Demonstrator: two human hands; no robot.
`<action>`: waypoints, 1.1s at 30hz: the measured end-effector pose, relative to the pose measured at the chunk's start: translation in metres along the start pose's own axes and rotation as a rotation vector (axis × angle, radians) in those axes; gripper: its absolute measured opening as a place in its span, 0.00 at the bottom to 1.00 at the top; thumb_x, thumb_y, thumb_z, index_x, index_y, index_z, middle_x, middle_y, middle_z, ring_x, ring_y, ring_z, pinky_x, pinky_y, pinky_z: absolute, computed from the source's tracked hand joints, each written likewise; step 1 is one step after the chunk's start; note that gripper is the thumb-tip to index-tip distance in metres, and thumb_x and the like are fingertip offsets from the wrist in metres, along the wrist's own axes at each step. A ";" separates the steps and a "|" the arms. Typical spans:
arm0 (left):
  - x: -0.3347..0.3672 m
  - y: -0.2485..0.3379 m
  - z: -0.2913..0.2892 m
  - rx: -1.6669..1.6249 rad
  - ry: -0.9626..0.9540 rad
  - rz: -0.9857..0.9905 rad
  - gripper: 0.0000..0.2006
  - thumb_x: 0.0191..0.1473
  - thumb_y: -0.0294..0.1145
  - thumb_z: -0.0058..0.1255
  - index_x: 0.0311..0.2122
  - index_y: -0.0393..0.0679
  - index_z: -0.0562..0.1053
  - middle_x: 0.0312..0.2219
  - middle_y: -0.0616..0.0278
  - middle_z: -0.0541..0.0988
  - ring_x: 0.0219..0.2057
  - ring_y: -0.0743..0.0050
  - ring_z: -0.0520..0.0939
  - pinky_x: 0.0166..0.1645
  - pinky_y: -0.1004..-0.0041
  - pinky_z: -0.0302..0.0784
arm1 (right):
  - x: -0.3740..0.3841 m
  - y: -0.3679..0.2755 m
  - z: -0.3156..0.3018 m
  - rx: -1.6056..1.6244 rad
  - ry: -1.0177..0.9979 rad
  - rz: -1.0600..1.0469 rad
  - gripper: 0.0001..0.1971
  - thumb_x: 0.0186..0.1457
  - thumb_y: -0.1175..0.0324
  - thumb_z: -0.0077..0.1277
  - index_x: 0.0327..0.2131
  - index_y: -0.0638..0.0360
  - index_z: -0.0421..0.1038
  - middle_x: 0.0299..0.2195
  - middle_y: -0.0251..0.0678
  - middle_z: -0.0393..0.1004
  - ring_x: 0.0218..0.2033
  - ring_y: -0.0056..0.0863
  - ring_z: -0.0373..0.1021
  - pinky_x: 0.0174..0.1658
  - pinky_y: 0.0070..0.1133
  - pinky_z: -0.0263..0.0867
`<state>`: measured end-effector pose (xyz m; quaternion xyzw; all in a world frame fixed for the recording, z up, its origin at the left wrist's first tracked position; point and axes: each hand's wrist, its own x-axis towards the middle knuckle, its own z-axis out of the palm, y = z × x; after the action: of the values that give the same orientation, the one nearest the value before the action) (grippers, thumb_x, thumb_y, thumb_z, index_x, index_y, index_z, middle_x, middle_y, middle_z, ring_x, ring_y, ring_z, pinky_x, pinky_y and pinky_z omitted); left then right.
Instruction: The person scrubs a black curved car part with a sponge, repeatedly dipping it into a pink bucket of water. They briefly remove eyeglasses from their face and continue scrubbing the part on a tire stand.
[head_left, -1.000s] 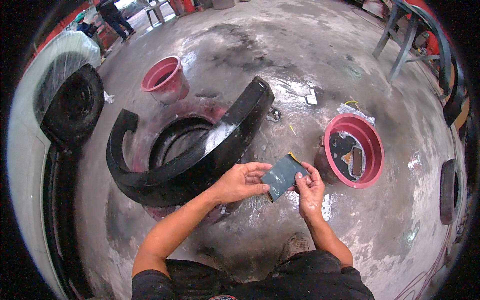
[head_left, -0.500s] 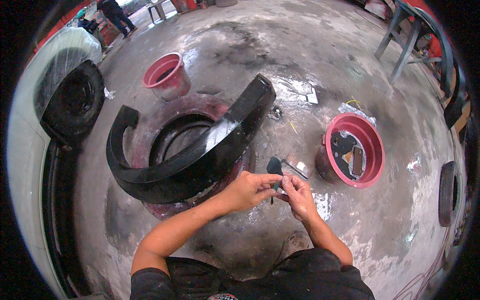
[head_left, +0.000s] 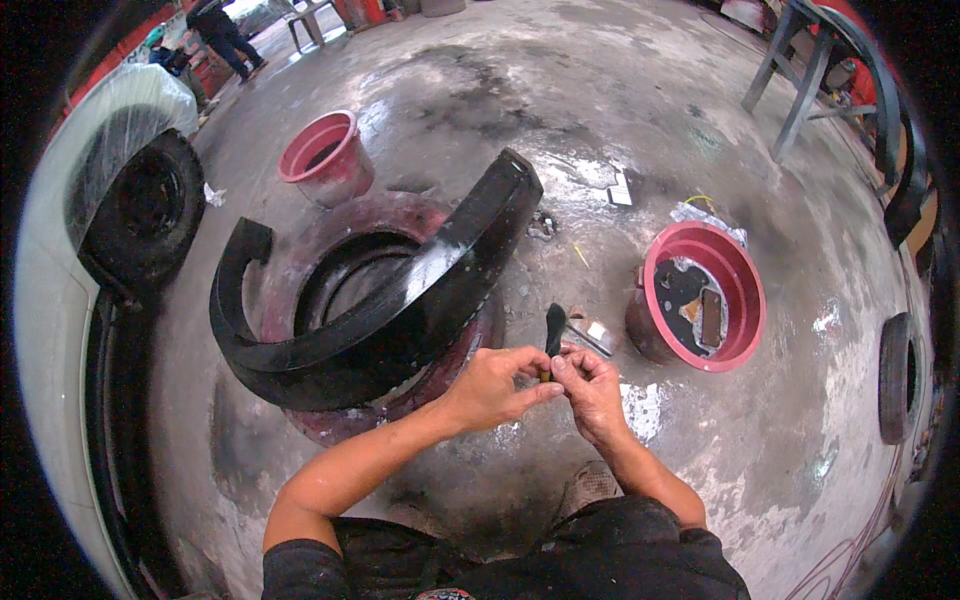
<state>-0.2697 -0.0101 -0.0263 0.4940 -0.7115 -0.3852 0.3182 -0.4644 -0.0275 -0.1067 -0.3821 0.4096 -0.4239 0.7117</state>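
Both my hands meet in front of me over the wet concrete floor. My left hand [head_left: 497, 384] and my right hand [head_left: 592, 388] pinch the same small dark sheet [head_left: 553, 329], like sandpaper, now folded or turned edge-on and sticking up between my fingertips. Just beyond my hands lies a long curved black fender piece [head_left: 400, 300], resting on a reddish tyre-shaped ring [head_left: 400, 215] on the floor.
A red bucket [head_left: 745, 290] with dark pieces inside stands to my right, another red bucket [head_left: 325, 155] at the back left. A white car with a black wheel [head_left: 145, 210] is at the left. A metal stool [head_left: 800, 80] and a person [head_left: 225, 30] are far back.
The sheet was held flat and open between my hands; it has been folded or turned upright, and my hands have closed together on its lower end.
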 end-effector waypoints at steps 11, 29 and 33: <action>-0.003 -0.003 0.007 -0.065 -0.007 -0.092 0.20 0.55 0.36 0.68 0.48 0.36 0.75 0.33 0.55 0.86 0.36 0.71 0.89 0.42 0.69 0.86 | 0.002 0.007 0.008 -0.269 0.153 -0.232 0.16 0.56 0.58 0.68 0.30 0.60 0.76 0.44 0.37 0.73 0.53 0.29 0.67 0.58 0.30 0.62; 0.000 -0.005 0.005 -0.222 0.012 -0.228 0.18 0.57 0.37 0.67 0.45 0.34 0.76 0.34 0.55 0.86 0.39 0.75 0.87 0.47 0.72 0.83 | -0.002 0.010 0.016 -0.457 0.234 -0.394 0.17 0.56 0.58 0.67 0.32 0.62 0.75 0.44 0.36 0.69 0.43 0.23 0.68 0.43 0.22 0.67; -0.001 -0.011 0.006 -0.260 0.035 -0.197 0.19 0.58 0.37 0.66 0.45 0.33 0.76 0.35 0.53 0.86 0.39 0.73 0.87 0.47 0.71 0.83 | -0.003 0.005 0.016 -0.487 0.266 -0.393 0.16 0.56 0.57 0.67 0.32 0.61 0.75 0.44 0.37 0.70 0.41 0.24 0.67 0.43 0.22 0.66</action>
<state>-0.2694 -0.0102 -0.0387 0.5224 -0.5982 -0.4949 0.3526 -0.4496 -0.0200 -0.1043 -0.5538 0.5066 -0.4889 0.4444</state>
